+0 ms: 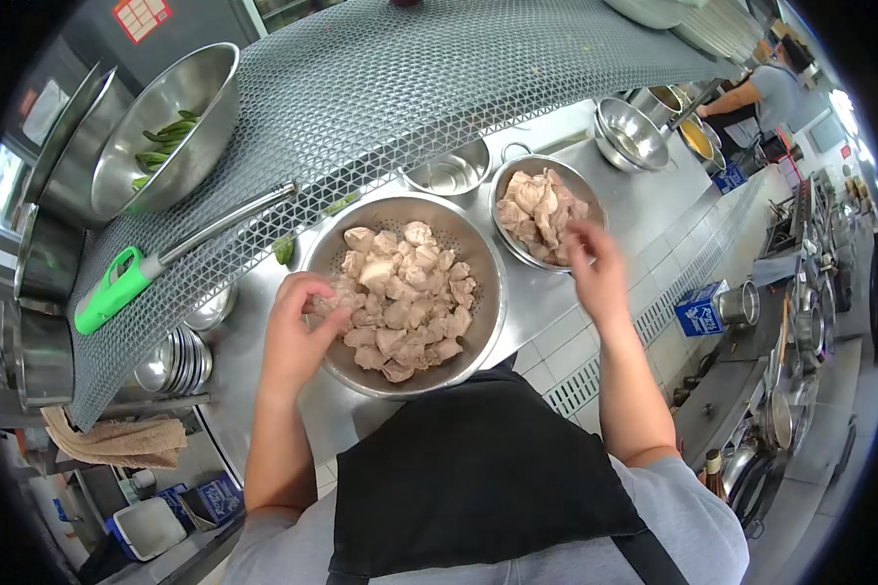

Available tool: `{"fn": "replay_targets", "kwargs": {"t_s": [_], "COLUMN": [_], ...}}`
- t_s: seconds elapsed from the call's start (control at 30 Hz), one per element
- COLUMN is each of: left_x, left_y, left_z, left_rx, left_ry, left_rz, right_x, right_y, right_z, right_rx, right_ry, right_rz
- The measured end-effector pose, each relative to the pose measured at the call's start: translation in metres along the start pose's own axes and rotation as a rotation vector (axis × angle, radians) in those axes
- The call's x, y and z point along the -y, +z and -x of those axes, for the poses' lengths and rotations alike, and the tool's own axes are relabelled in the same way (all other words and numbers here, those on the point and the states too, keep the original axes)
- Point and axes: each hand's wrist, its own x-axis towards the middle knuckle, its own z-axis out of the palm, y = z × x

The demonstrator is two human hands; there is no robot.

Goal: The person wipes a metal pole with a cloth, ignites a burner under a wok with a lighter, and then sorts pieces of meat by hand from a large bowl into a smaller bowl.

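Note:
A large perforated steel bowl on the steel counter holds many pale meat chunks. My left hand is at this bowl's left rim, its thumb and fingers curved around a pale meat piece. To the right, a smaller steel bowl holds larger pale pieces of meat. My right hand is at the right rim of that smaller bowl, slightly blurred; whether its fingers hold anything is too unclear to tell.
A mesh-covered shelf crosses above the counter, bearing a bowl of green peppers and a green-handled tool. Empty steel bowls stand at the back right. A co-worker stands far right. Stacked small bowls are at left.

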Motion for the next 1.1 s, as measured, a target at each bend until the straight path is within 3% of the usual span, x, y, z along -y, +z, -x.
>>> {"fn": "replay_targets", "kwargs": {"t_s": [0.13,0.2,0.3,1.1], "left_x": [0.007,0.005,-0.002,-0.003], "left_y": [-0.002,-0.003,-0.008,-0.024], "left_z": [-0.002,-0.004,-0.005,-0.009], "left_rx": [-0.019,-0.006,-0.016,-0.128], "left_ry": [-0.044,-0.035,-0.030,0.002], "left_rz": [0.018,-0.002,-0.016,0.104], "right_x": [0.018,0.026,0.030,0.032], "right_y": [0.023,0.032,0.041,0.036], "right_z": [0.037,0.047,0.055,0.051], "right_rx": [0.232,0.453,0.519,0.551], "right_ry": [-0.123,-0.262,-0.264,-0.230], "right_rz": [-0.021,0.003,-0.013,0.056]}}
